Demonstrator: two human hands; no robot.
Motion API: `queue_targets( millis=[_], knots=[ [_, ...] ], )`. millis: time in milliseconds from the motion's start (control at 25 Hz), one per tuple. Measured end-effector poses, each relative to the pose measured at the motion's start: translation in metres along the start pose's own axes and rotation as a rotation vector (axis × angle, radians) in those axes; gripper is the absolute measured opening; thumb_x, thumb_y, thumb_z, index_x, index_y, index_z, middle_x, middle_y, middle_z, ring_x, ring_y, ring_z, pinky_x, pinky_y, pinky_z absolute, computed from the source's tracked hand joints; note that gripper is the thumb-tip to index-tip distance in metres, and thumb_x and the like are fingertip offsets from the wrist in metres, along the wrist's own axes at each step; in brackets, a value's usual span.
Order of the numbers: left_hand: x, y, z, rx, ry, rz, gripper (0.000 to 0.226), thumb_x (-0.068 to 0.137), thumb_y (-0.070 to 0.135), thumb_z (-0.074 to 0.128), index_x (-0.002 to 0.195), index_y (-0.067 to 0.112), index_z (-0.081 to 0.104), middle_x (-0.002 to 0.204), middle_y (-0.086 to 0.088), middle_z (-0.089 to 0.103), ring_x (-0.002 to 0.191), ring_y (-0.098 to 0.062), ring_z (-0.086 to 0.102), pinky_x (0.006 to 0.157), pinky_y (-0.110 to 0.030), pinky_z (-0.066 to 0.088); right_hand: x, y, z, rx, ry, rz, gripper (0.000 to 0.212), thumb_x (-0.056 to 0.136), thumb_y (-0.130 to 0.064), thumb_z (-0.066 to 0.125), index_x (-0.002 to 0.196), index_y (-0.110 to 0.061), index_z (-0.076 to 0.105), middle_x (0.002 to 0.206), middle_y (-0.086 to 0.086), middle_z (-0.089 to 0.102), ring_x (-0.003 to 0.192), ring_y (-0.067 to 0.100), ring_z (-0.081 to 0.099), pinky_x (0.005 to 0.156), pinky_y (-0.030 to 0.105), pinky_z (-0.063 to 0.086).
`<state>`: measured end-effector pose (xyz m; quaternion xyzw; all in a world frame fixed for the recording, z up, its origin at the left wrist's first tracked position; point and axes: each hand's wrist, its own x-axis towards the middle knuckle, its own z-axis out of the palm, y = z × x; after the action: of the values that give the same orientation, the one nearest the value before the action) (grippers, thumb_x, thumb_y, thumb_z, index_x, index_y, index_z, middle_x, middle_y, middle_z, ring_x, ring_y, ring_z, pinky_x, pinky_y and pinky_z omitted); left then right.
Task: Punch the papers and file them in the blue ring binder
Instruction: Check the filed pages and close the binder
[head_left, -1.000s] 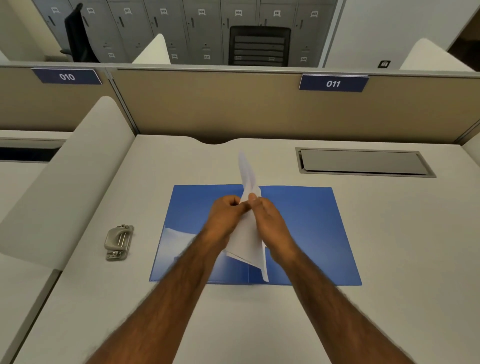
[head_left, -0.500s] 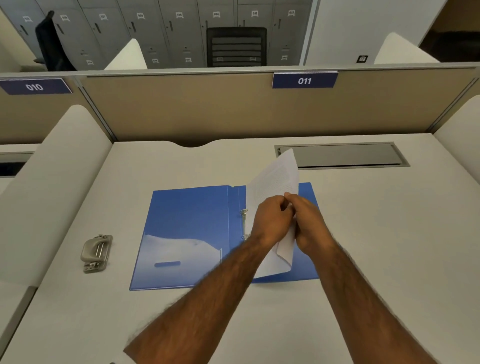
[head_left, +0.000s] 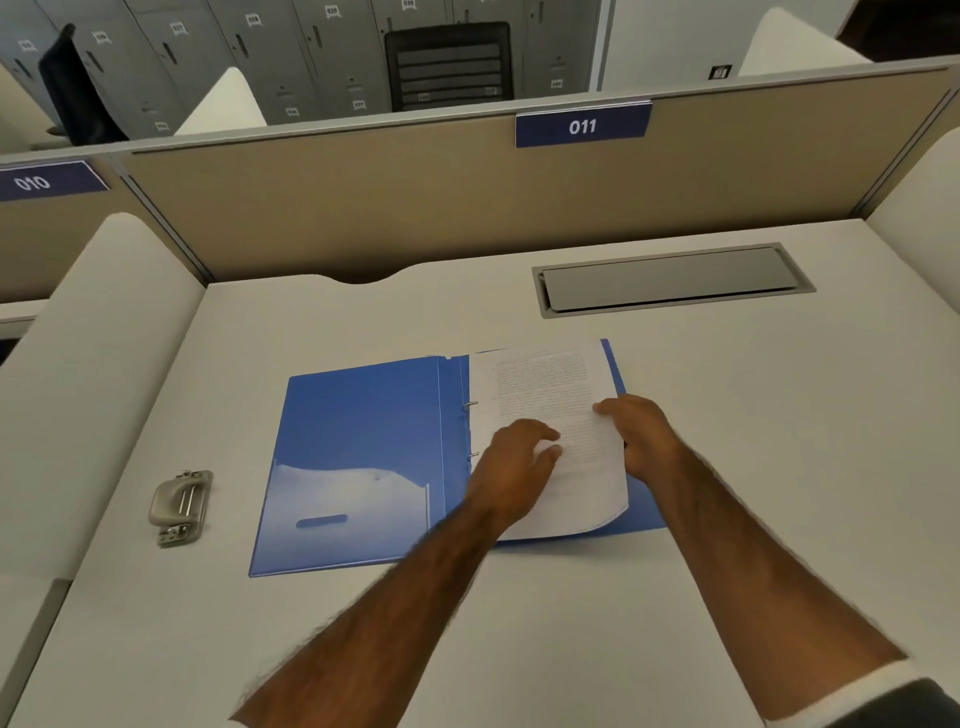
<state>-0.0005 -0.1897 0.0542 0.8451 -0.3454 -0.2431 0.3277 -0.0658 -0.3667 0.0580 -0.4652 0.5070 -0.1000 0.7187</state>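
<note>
The blue ring binder (head_left: 358, 441) lies open in the middle of the desk, its left cover bare. A stack of printed papers (head_left: 540, 384) lies flat on its right half, left edge at the two metal rings (head_left: 470, 406). My left hand (head_left: 514, 462) rests on top of the papers near the rings, fingers loosely spread. At the papers' right edge, my right hand (head_left: 641, 431) has its fingers over the sheet; the thumb is hidden. The near right corner of the papers curls up a little.
A grey metal hole punch (head_left: 181, 504) sits on the desk left of the binder. A grey cable hatch (head_left: 670, 278) is set into the desk at the back right. A beige partition (head_left: 415, 208) closes the back, and white side dividers (head_left: 93, 364) flank the desk.
The papers, held upright in both hands before, have swung down to the right and now lie flat on the binder's right half. My left hand has let go and rests on them.
</note>
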Motion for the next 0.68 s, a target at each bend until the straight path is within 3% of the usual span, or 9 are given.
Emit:
queue_targets(
  millis=[80,160,240,480,560,600,680],
  knots=[
    [-0.007,-0.029,-0.001,0.154,0.167,0.018,0.031,0.101,0.024,0.046,0.129,0.023,0.061,0.142,0.008,0.050,0.133,-0.015,0.042,0.111,-0.021,0.022,0.013,0.003,-0.006,-0.095,0.001,-0.055,0.012,0.090,0.005,0.059,0.086,-0.004,0.065,0.116,0.028,0.065,0.090,0.036,0.063,0.082,0.048,0.054],
    [-0.014,-0.057,-0.008,0.182,0.262,-0.088,0.036,0.101,0.018,0.044,0.135,0.022,0.057,0.145,0.008,0.045,0.139,-0.020,0.037,0.112,-0.019,0.019,0.024,0.004,-0.011,-0.198,0.016,-0.088,0.008,0.090,0.005,0.060,0.089,0.001,0.066,0.115,0.026,0.065,0.086,0.033,0.061,0.072,0.037,0.052],
    [-0.020,-0.078,-0.014,0.240,0.206,-0.159,0.041,0.101,0.022,0.047,0.142,0.021,0.049,0.155,0.001,0.037,0.144,-0.023,0.030,0.117,-0.030,0.022,0.034,0.006,-0.014,-0.281,0.026,-0.098,0.012,0.090,0.004,0.060,0.100,0.008,0.065,0.108,0.024,0.065,0.084,0.030,0.060,0.065,0.030,0.048],
    [-0.018,-0.087,-0.015,0.378,0.119,-0.088,0.050,0.099,0.043,0.048,0.146,0.026,0.043,0.154,-0.001,0.038,0.143,-0.022,0.032,0.119,-0.040,0.024,0.050,0.011,-0.013,-0.400,0.099,-0.148,0.006,0.087,0.000,0.061,0.085,-0.005,0.061,0.087,0.012,0.061,0.078,0.026,0.055,0.058,0.025,0.042],
    [-0.018,-0.088,-0.013,0.411,0.107,-0.091,0.055,0.097,0.046,0.049,0.147,0.025,0.040,0.154,0.000,0.039,0.143,-0.022,0.031,0.119,-0.040,0.023,0.046,0.014,-0.009,-0.514,0.179,-0.229,0.005,0.086,-0.003,0.058,0.082,-0.007,0.058,0.080,0.007,0.059,0.078,0.026,0.056,0.060,0.027,0.044],
    [-0.019,-0.089,-0.012,0.421,0.106,-0.093,0.057,0.097,0.047,0.050,0.147,0.025,0.039,0.154,0.001,0.038,0.143,-0.022,0.031,0.119,-0.040,0.022,0.041,0.017,-0.007,-0.610,0.227,-0.269,0.002,0.086,-0.008,0.057,0.086,-0.007,0.059,0.084,0.006,0.061,0.081,0.027,0.059,0.064,0.030,0.047],
    [-0.018,-0.090,-0.011,0.424,0.105,-0.094,0.058,0.096,0.048,0.051,0.147,0.025,0.038,0.154,0.001,0.037,0.144,-0.022,0.030,0.120,-0.041,0.022,0.029,0.028,-0.001,-0.891,0.345,-0.355,0.021,0.089,-0.018,0.055,0.108,-0.009,0.058,0.106,0.010,0.060,0.097,0.030,0.059,0.080,0.038,0.050]
  ],
)
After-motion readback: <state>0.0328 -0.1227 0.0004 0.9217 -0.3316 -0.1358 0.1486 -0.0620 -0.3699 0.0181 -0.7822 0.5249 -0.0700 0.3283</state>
